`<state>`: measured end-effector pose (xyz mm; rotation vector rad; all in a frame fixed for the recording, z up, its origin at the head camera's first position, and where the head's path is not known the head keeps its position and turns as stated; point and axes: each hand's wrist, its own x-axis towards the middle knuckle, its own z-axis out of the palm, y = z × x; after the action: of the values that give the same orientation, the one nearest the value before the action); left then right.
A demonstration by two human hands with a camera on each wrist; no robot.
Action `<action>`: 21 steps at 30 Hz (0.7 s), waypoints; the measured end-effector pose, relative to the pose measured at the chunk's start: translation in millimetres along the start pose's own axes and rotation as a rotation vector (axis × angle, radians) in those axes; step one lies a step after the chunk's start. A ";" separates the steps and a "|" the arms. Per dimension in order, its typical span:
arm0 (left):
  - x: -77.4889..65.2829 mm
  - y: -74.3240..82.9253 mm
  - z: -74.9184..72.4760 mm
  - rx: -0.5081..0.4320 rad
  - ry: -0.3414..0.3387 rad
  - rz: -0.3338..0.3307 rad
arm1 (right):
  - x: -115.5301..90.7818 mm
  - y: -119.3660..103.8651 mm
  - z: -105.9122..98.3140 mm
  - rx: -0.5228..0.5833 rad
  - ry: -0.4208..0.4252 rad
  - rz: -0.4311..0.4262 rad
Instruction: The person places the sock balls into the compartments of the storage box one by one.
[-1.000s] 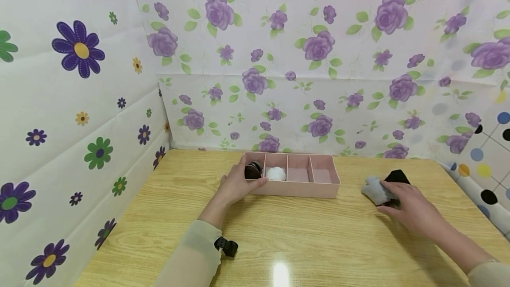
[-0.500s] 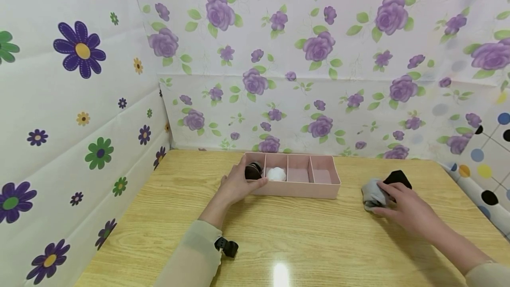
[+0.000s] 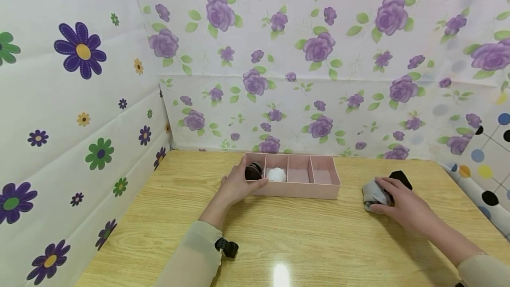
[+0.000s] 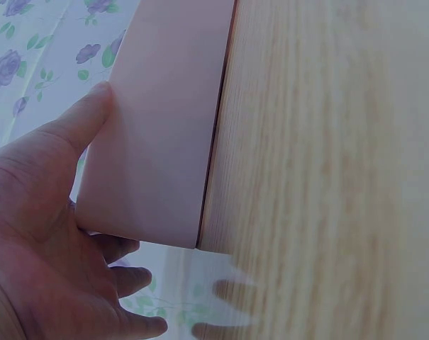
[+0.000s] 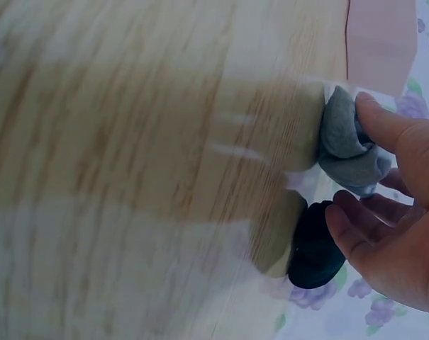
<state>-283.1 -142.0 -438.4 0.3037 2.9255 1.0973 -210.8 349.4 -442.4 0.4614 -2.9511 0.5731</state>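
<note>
In the head view, my left hand (image 3: 238, 184) grips the left end of a pink divided box (image 3: 303, 189), its thumb at the front rim. The left wrist view shows the fingers (image 4: 132, 280) around the end wall of the box. A dark brown balled sock (image 3: 253, 172) with pale stripes lies in the leftmost compartment, partly hidden by that hand. Beside it, a white balled sock (image 3: 276, 174) fills the second compartment. On the right, my right hand (image 3: 408, 203) holds a grey balled sock (image 5: 349, 145) between thumb and fingers. A black balled sock (image 5: 317, 248) sits close to its fingers.
The box's two right compartments (image 3: 323, 176) hold nothing. It stands near the back edge of the wooden table (image 3: 311, 238), against a flowered cloth backdrop (image 3: 287, 56). Another flowered cloth (image 3: 79, 101) hangs on the left.
My right hand has turned the grey sock, so its folded side shows, and shifted slightly. The black sock is a little more exposed behind the fingers. My left hand stays on the box.
</note>
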 end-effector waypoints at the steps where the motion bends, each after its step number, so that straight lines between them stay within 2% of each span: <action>1: 0.1 -0.1 0.3 0.001 0.001 0.000 | 0.3 -0.2 0.4 0.002 -0.001 0.002; 8: -1.2 3.1 -0.9 -0.002 0.000 -0.004 | 2.2 -1.7 2.6 -0.015 0.029 0.000; 21: 2.8 -2.2 1.8 -0.006 -0.015 -0.018 | 7.2 0.7 8.8 -0.037 0.072 0.011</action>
<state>-286.1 -142.0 -441.1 0.2830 2.9054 1.0964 -218.2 344.7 -449.6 0.4120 -2.8929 0.5235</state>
